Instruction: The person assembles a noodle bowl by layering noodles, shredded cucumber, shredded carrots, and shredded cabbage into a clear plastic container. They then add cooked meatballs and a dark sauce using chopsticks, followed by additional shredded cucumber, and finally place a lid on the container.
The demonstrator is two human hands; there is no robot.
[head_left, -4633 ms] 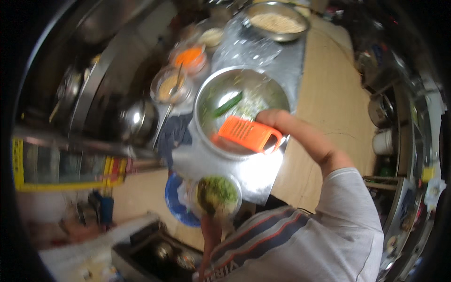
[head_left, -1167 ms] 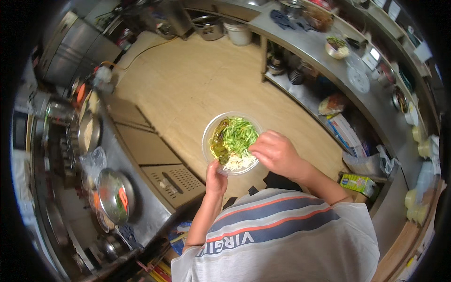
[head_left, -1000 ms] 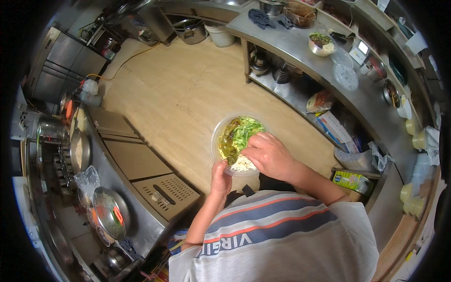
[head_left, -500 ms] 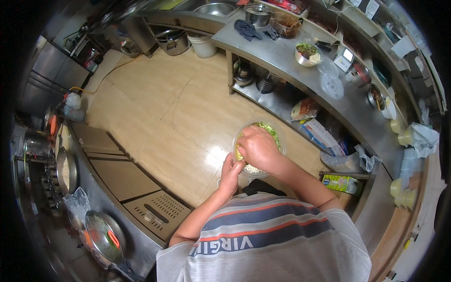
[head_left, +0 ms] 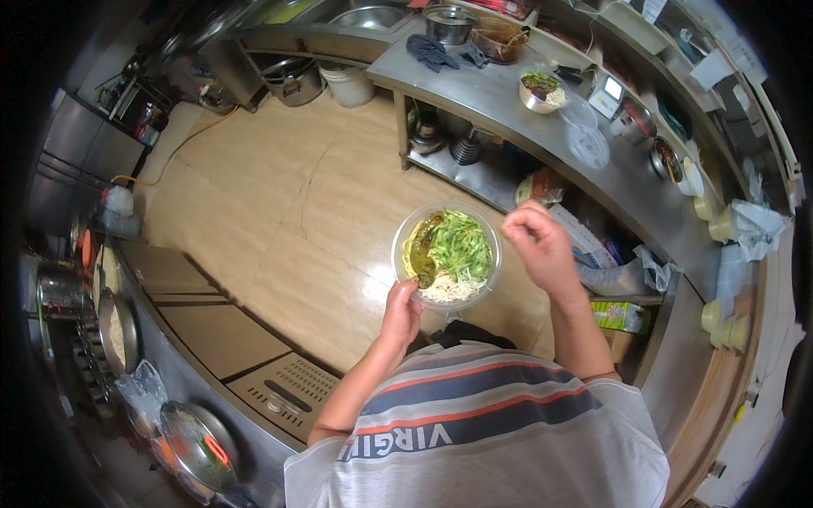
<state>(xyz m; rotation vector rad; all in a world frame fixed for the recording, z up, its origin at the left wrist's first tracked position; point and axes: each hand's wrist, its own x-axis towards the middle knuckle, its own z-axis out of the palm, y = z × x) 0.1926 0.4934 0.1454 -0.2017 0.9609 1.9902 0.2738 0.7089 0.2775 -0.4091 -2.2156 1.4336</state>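
My left hand (head_left: 401, 311) grips the near left rim of a clear round plastic bowl (head_left: 495, 275), held up in front of my body. Shredded green cucumber (head_left: 462, 245) fills its right side. Dark greenish-brown sauce or pickle (head_left: 421, 256) lies at the left over yellowish noodles, and pale white shreds (head_left: 453, 289) lie at the near edge. Just right of the bowl, apart from it, hovers my right hand (head_left: 542, 250). Its fingers are curled and pressed together, and whether anything small is between them is hidden.
A steel counter (head_left: 495, 106) curves along the right, carrying another filled bowl (head_left: 540, 91), clear lids (head_left: 588, 147), a scale (head_left: 606, 95) and a dark cloth (head_left: 432, 52). Packages fill its lower shelf. At the left stands a stove line with pans (head_left: 199, 444).
My right hand has lifted out of the bowl and moved right, uncovering the food. My left hand still holds the rim, and the bowl sits slightly further left.
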